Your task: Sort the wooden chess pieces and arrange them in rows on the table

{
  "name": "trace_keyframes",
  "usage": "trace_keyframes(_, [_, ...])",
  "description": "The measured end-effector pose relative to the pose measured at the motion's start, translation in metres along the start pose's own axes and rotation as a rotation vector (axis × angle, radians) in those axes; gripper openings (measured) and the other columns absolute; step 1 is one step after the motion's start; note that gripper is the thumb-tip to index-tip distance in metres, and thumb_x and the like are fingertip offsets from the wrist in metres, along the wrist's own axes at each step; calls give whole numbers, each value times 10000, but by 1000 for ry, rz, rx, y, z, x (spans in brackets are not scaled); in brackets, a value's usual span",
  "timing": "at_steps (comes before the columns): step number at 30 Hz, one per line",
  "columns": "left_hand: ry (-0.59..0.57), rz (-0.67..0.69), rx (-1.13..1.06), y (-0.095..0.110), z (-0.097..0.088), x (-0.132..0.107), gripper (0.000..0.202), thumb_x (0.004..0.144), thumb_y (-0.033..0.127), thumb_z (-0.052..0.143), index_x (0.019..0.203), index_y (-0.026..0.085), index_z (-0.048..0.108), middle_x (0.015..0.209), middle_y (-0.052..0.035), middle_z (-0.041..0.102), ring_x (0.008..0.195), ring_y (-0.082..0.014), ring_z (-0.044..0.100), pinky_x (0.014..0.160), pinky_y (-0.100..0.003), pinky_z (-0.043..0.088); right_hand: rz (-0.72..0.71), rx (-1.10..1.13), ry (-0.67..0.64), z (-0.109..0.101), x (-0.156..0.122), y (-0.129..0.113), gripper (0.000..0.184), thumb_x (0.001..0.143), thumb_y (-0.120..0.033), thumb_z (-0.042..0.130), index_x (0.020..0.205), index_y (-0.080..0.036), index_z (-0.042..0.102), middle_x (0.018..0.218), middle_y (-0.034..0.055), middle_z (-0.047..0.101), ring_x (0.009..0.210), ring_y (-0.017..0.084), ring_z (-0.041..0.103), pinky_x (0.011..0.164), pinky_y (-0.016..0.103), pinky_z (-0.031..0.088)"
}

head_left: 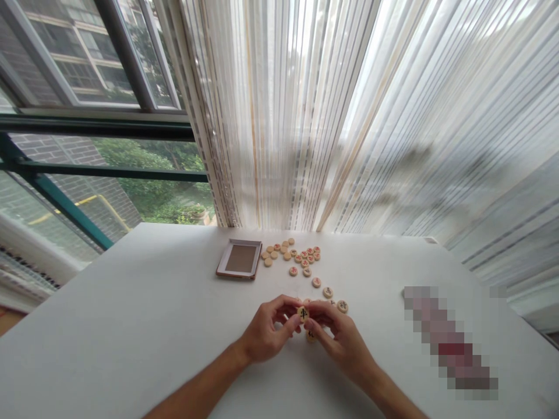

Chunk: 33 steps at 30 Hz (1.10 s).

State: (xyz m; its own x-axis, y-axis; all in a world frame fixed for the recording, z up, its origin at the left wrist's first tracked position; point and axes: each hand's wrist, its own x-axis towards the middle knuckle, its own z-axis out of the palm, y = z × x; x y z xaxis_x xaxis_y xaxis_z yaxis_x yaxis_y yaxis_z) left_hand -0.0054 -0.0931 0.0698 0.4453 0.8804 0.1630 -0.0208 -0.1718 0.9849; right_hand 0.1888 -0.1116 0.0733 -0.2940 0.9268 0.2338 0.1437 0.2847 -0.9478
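Both my hands meet over the middle of the white table [131, 314]. My left hand [265, 333] and my right hand [338, 340] pinch one round wooden chess piece [303, 313] between their fingertips, its dark character facing me. Another piece [310, 336] lies just under my right fingers. A few loose pieces [328, 292] lie right behind my hands. A cluster of several more pieces [297, 255], some face down and some with red marks, sits farther back.
A shallow rectangular box [240, 259] with a brown inside lies left of the piece cluster. A blurred-out object [449, 340] lies on the table at the right. Striped sheer curtains [349, 116] hang behind the table, with a window [87, 87] at the left.
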Motion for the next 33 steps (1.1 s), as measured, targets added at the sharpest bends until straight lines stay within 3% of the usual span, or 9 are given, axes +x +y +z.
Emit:
trace_keyframes(9, [-1,-32,-27,-8,0,1,292,862,370,680,1006,128,600,869,-78,681,756,-157,648,681,-259,519,-100,-121,10,6,-3,5,182,915,-281,620,1081,-207,629,931,50,703,779,163,678,731,286,579])
trace_keyframes(13, [-1,-70,-28,-11,-1,2,316,802,383,743,896,126,584,749,-50,692,624,-133,643,598,-234,502,-168,-234,4,8,-4,4,126,914,-238,602,1035,-221,630,863,30,691,731,150,652,694,264,549])
trace_keyframes(17, [11,-57,-6,-10,-1,1,312,842,423,690,879,127,599,750,-65,711,614,-141,654,588,-239,510,-185,-276,-5,9,-4,4,114,913,-232,593,1023,-222,620,824,17,675,699,143,630,670,252,533])
trace_keyframes(25, [34,-41,33,-8,0,3,321,954,419,522,941,121,639,719,-51,682,624,-137,641,601,-237,512,-133,-214,24,9,-2,4,125,908,-222,591,1032,-212,599,847,24,678,708,145,645,681,260,545])
trace_keyframes(29, [27,6,59,-5,2,3,319,943,389,545,1129,140,619,873,-77,705,708,-153,657,647,-251,530,-99,-176,73,6,-1,4,179,909,-237,601,1086,-212,597,899,40,692,740,157,669,704,271,566])
trace_keyframes(33, [38,44,94,-2,3,2,318,899,344,623,1155,157,602,985,-98,708,840,-187,673,716,-268,547,-51,-113,75,4,-1,4,210,916,-272,601,1119,-219,604,949,50,704,789,172,690,717,278,585])
